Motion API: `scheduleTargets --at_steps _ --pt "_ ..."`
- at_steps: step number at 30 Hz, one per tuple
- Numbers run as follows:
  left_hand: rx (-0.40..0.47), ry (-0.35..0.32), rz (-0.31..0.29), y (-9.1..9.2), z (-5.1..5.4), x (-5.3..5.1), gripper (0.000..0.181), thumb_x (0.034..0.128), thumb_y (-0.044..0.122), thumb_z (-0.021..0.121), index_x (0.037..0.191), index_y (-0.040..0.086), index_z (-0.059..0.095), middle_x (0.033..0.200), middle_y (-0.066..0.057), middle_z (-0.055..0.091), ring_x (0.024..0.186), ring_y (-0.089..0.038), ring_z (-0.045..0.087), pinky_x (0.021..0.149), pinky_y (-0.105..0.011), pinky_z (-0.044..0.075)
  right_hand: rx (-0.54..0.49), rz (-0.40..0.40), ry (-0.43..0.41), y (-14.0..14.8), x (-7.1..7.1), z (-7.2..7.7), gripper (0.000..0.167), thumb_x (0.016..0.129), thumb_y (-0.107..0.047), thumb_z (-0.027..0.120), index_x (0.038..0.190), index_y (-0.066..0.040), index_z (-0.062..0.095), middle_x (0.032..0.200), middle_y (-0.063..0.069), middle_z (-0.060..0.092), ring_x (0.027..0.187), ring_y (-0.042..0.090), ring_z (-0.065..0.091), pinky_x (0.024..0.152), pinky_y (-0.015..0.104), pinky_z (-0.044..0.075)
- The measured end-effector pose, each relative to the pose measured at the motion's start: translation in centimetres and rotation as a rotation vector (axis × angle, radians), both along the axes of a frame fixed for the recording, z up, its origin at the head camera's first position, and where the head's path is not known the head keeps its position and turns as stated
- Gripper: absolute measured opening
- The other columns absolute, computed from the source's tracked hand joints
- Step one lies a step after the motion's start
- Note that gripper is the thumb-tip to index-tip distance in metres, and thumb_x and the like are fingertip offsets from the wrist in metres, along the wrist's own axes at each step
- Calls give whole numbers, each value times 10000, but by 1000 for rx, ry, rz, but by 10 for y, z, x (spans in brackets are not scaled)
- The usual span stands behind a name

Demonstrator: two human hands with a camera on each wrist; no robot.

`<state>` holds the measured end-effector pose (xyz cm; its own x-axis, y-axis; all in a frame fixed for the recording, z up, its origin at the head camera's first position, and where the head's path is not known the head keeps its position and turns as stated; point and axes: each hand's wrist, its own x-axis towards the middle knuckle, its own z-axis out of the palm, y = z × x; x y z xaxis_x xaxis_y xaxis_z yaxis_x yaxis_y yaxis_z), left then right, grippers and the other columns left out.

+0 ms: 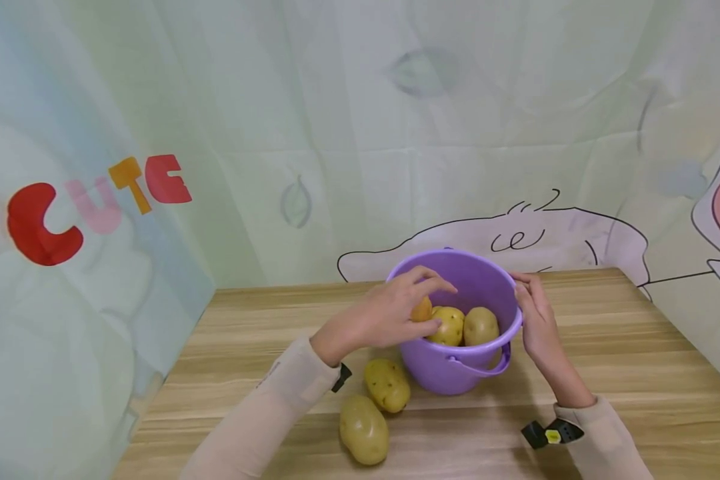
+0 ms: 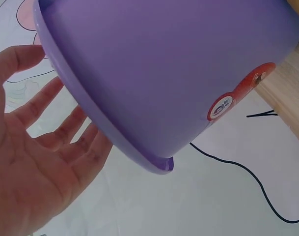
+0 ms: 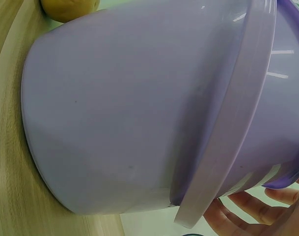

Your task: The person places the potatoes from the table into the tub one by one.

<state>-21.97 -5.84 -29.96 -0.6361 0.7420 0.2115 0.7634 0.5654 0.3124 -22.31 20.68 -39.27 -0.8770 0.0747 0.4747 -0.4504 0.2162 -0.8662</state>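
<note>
A purple bucket [image 1: 441,370] stands on the table with potatoes inside. A yellow potato [image 1: 453,325] and a paler potato [image 1: 481,327] show in it. Another, more orange potato [image 1: 422,310] is partly hidden behind my left hand [image 1: 399,307]. That hand reaches over the bucket's left rim, fingers spread and palm bare in the left wrist view, where the fingertips pass behind the rim. My right hand [image 1: 539,320] holds the right rim, and its fingers [image 3: 259,209] show beside the rim in the right wrist view.
Two more potatoes lie on the wooden table [image 1: 264,320]: one potato [image 1: 387,385] close to the bucket, another potato [image 1: 364,430] nearer me. The bucket's handle [image 1: 486,370] hangs at its front right. A printed curtain [image 1: 336,133] stands behind the table.
</note>
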Motion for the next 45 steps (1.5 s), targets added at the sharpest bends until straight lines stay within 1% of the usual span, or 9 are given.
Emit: scheduleTargets --at_steps 2,8,12,18,22,25,31,38,45 --pt "5 1 0 -2 0 0 471 939 275 641 1395 214 541 1355 -30 481 1116 -197 558 887 -343 495 2 0 -1 0 0 0 369 1089 -175 336 1324 73 474 1177 158 575 983 83 592 810 181 488" --pt "23 19 -8 -9 -2 0 460 941 288 640 1383 197 550 1335 -18 494 1121 -191 551 906 -337 483 12 4 1 1 0 -1 374 1090 -173 326 1336 72 464 1212 241 567 979 81 586 806 181 487" --pt "38 28 -12 -15 -3 1 456 932 287 644 1369 189 562 1317 -23 512 1109 -198 558 891 -332 484 10 9 2 2 0 -1 372 1090 -173 327 1336 71 464 1211 248 568 977 83 588 804 182 487" --pt "63 27 -4 -24 -2 5 463 928 311 654 1369 204 563 1320 -2 509 1102 -193 567 863 -324 494 13 8 0 2 0 -1 374 1089 -171 328 1338 74 462 1217 250 568 978 78 586 806 180 486" --pt "89 63 -6 -29 0 8 446 921 316 671 1344 206 583 1307 23 514 1101 -185 568 844 -316 493 9 13 2 2 0 -1 375 1089 -171 326 1339 75 461 1214 249 567 975 79 590 803 182 489" --pt "109 108 -21 -33 2 10 422 916 289 679 1318 185 602 1280 24 529 1077 -167 573 835 -302 489 10 10 3 2 -1 -1 373 1090 -171 326 1338 70 465 1204 248 570 967 84 594 794 189 493" --pt "136 179 -48 -41 5 14 373 912 246 688 1260 126 624 1213 6 551 1068 -157 559 885 -297 476 20 -3 -2 2 0 -1 376 1088 -176 329 1337 67 471 1196 252 576 960 86 595 794 189 488" --pt "157 202 -55 -51 5 21 395 905 217 706 1275 103 622 1238 -7 560 1098 -120 535 945 -292 468 21 3 -4 3 0 -1 378 1088 -177 328 1341 68 465 1204 265 576 958 87 598 791 196 496" --pt "179 220 -65 -60 5 28 396 903 209 722 1268 101 615 1243 -12 554 1115 -164 563 965 -312 470 24 -3 9 3 -1 -2 372 1087 -169 327 1330 71 475 1169 242 582 930 86 604 763 207 506"
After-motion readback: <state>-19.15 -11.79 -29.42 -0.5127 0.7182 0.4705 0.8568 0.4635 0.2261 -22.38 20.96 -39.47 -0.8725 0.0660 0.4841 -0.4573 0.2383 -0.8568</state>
